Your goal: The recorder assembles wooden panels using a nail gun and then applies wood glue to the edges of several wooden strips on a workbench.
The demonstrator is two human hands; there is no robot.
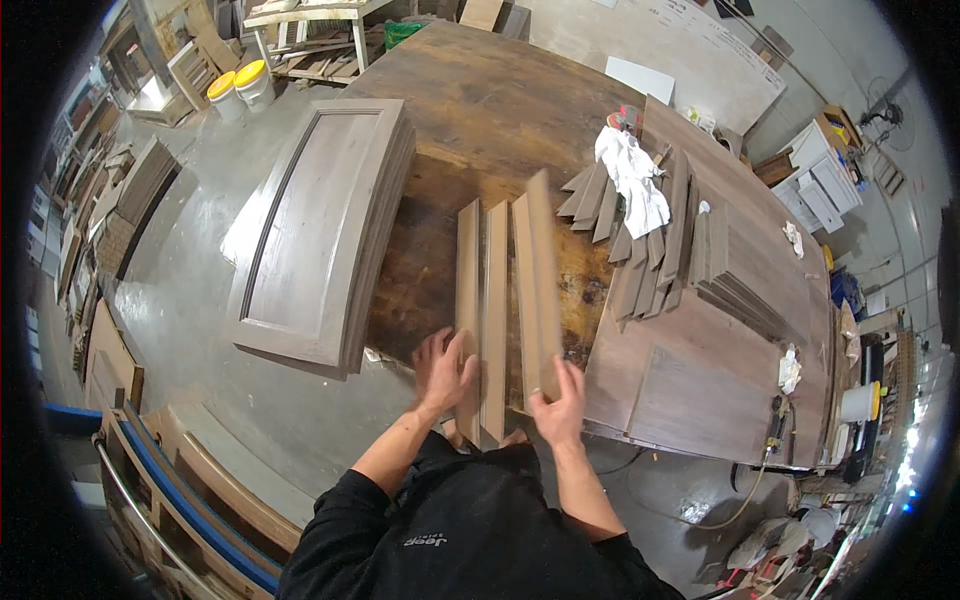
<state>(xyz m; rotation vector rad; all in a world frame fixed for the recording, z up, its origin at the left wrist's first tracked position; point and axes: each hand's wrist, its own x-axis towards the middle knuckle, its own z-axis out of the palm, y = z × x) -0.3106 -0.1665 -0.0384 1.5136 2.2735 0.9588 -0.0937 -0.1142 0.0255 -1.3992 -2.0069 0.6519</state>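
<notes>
Three long brown wooden strips with angled ends lie side by side before me on the dark-stained table (480,90). My left hand (445,372) rests its spread, bent fingers against the left strip (468,265). Beside that strip, almost parallel, is the middle strip (495,300). My right hand (560,402) grips the near part of the right strip (535,280) between thumb and fingers. This strip is tilted away from the other two and slightly blurred.
A stack of framed cabinet doors (300,235) stands at the left. To the right, a wooden panel (690,395) carries piles of mitred strips (650,260), a white cloth (632,180) and an air tool (776,425) with a hose. Yellow-lidded buckets (253,88) stand on the floor.
</notes>
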